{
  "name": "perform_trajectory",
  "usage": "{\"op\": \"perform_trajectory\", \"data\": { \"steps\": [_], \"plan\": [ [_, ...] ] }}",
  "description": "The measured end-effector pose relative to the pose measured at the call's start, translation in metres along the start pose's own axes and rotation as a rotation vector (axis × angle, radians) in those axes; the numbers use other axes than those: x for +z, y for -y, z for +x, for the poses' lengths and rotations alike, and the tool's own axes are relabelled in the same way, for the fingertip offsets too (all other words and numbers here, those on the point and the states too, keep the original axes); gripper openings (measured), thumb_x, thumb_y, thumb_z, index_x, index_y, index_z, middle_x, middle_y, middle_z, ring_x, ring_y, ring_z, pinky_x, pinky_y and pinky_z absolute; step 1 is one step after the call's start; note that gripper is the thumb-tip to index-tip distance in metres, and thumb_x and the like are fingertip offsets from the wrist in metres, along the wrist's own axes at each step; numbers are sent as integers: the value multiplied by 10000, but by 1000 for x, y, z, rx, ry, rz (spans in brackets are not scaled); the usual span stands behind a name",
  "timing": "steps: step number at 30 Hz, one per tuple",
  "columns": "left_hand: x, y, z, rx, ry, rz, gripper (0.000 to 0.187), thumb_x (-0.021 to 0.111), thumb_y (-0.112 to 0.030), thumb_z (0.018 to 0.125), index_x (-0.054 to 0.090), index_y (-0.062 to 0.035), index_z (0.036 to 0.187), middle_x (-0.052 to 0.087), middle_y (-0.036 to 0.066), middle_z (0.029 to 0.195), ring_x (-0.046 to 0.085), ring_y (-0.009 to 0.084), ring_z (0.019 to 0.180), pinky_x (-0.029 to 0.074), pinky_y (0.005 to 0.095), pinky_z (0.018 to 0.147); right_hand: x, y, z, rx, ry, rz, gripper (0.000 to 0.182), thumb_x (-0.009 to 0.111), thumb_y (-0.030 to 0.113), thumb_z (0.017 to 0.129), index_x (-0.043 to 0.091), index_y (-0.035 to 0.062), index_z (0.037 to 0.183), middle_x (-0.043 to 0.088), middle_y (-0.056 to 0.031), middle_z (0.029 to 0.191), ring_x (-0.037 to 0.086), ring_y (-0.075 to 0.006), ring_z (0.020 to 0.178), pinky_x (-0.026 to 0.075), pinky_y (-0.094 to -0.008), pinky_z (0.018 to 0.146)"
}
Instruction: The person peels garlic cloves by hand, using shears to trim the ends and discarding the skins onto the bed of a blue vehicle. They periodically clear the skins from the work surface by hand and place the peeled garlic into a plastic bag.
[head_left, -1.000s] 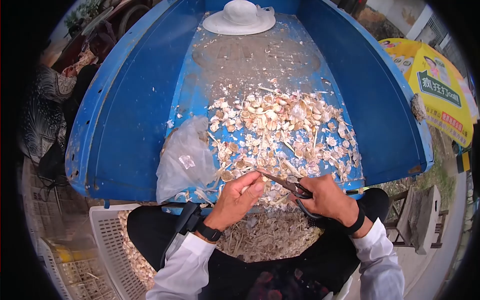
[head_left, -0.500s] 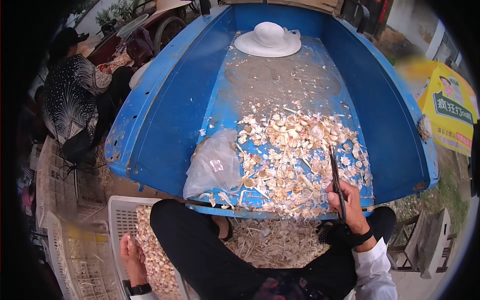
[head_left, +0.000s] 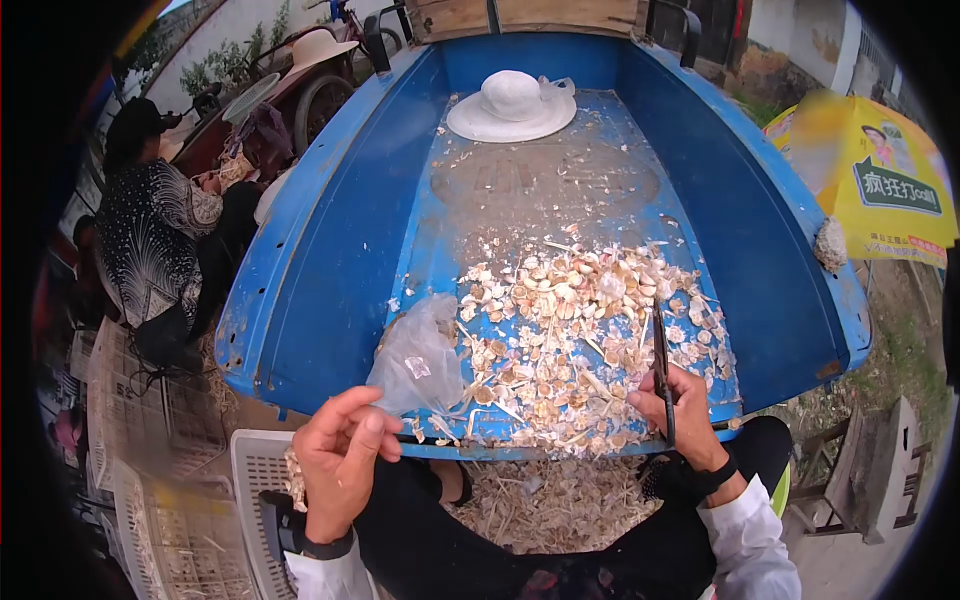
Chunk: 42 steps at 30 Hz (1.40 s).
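Note:
My right hand [head_left: 687, 405] is closed round a pair of dark scissors [head_left: 660, 360], whose blades point away from me over the blue truck bed [head_left: 430, 215]. Below and around the blades lie loose garlic cloves [head_left: 565, 290] mixed with dry skins and stalk bits. My left hand [head_left: 345, 450] is raised by the near left corner of the bed, its fingers curved and apart, with nothing seen in it. Just beyond its fingertips sits a clear plastic bag [head_left: 420, 355]. Under that hand a white crate [head_left: 250, 480] shows, its garlic cloves mostly hidden by my arm.
A white hat [head_left: 512, 105] lies at the bed's far end. Skins and stalks [head_left: 560, 500] cover the ground between my legs. Another person [head_left: 150, 220] sits at left, behind stacked crates [head_left: 180, 520]. At right are a yellow umbrella [head_left: 880, 180] and a wooden stool [head_left: 880, 470].
My left hand has come up out of the crate of garlic cloves and over to the bed's near left edge. The right hand still holds the scissors in about the same place.

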<state>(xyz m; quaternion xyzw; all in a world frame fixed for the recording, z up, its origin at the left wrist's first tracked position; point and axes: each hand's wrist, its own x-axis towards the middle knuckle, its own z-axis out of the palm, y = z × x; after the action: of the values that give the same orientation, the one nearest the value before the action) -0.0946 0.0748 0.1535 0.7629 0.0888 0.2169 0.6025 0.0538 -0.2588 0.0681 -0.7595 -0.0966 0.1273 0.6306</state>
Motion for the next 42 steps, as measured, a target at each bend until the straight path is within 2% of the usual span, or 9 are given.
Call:
{"op": "perform_trajectory", "data": {
  "steps": [5, 8, 14, 19, 24, 27, 29, 34, 42],
  "plan": [
    [103, 89, 155, -181, 136, 225, 178, 676, -123, 874, 675, 19, 981, 688, 89, 785, 650, 124, 657, 515, 267, 571, -10, -8, 3, 45, -18, 65, 221, 795, 147, 776, 617, 24, 822, 567, 44, 655, 470, -22, 554, 367, -201, 494],
    [132, 135, 177, 32, 75, 655, 220, 745, -189, 801, 698, 3, 898, 692, 145, 762, 679, 233, 685, 518, 361, 598, -16, -13, 5, -10, -35, 15, 230, 800, 158, 770, 628, 16, 824, 549, 51, 626, 452, -19, 542, 370, -201, 493],
    [144, 164, 196, -90, 84, 963, 326, 824, -277, 706, 665, 4, 753, 680, 188, 765, 658, 363, 737, 509, 434, 657, -17, -20, 2, -7, 58, 37, 286, 828, 219, 748, 635, 14, 799, 515, 48, 558, 420, -13, 522, 318, -209, 467],
    [141, 142, 208, -320, 322, 994, 332, 825, -283, 697, 675, 13, 685, 668, 183, 671, 677, 314, 643, 531, 401, 632, -22, -11, 3, 38, 39, 101, 285, 828, 218, 748, 634, 15, 797, 506, 44, 548, 410, -17, 520, 313, -213, 469],
    [131, 146, 187, -109, 382, 1151, 187, 724, -121, 738, 665, 49, 689, 673, 137, 633, 682, 210, 573, 566, 347, 622, -24, -8, -3, -26, 25, 58, 298, 826, 215, 749, 604, 17, 759, 495, 11, 541, 402, -44, 517, 324, -243, 468],
    [136, 111, 144, -228, 179, 474, 67, 702, -20, 781, 667, 31, 808, 698, 122, 754, 703, 194, 686, 584, 308, 658, -25, -1, -3, -112, 3, -163, 373, 825, 266, 739, 546, 22, 698, 499, -56, 558, 450, -143, 498, 358, -299, 478],
    [148, 93, 113, -445, 92, -468, 116, 671, 44, 827, 638, 12, 934, 694, 116, 905, 698, 196, 816, 596, 293, 706, -20, 1, -3, -126, 18, -262, 373, 830, 275, 724, 552, 27, 714, 488, -50, 570, 454, -151, 510, 359, -307, 487],
    [187, 74, 47, -422, 82, -658, 180, 652, 29, 867, 628, 29, 1045, 682, 125, 989, 690, 192, 834, 602, 274, 746, -6, -11, -6, -301, -4, -567, 502, 792, 442, 716, 527, 15, 719, 548, -148, 635, 573, -350, 595, 449, -442, 562],
    [200, 72, 25, -511, 124, -659, 271, 665, 10, 867, 614, 38, 1132, 683, 138, 1012, 693, 193, 862, 598, 274, 763, -13, -15, -9, -222, 142, -652, 521, 742, 467, 780, 564, -16, 698, 588, -171, 580, 586, -373, 535, 472, -453, 545]
  ]
}}
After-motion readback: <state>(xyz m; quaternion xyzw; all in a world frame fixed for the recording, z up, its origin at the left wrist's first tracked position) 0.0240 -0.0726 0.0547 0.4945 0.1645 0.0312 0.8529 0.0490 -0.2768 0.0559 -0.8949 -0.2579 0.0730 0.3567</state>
